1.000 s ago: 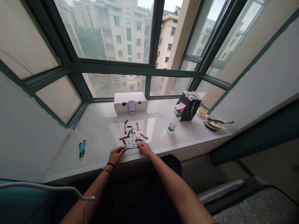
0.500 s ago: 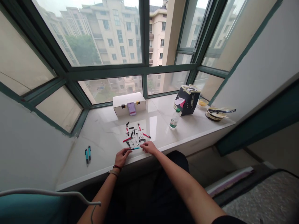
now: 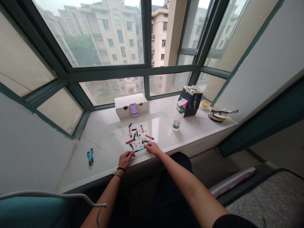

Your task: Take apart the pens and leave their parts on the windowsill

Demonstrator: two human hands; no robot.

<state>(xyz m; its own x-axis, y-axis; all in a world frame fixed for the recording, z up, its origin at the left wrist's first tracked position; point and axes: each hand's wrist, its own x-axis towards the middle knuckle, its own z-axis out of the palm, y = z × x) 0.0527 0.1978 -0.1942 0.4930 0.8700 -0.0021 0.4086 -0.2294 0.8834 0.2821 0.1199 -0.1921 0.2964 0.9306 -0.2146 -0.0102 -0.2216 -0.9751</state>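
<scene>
A blue and black pen [image 3: 140, 149] is stretched between my hands at the front edge of the white sill. Its dark end is pinched by my left hand [image 3: 126, 158], fingers closed. The blue end sits in the closed fingertips of my right hand [image 3: 152, 148]. Just beyond lie scattered pen parts [image 3: 137, 136]: red barrels, black grips, clear tubes and tiny metal pieces. To the left, two blue and black pens [image 3: 90, 157] rest side by side on the sill.
A white box [image 3: 122, 103] with a purple label stands by the window. On the right are a green-capped bottle [image 3: 177, 120], a black carton [image 3: 191, 103] and a food bowl [image 3: 218, 115]. A white cable [image 3: 59, 194] crosses the lower left.
Both hands and the pen have shifted slightly to the right. The pen's right end has tipped up a little. The view has moved slightly.
</scene>
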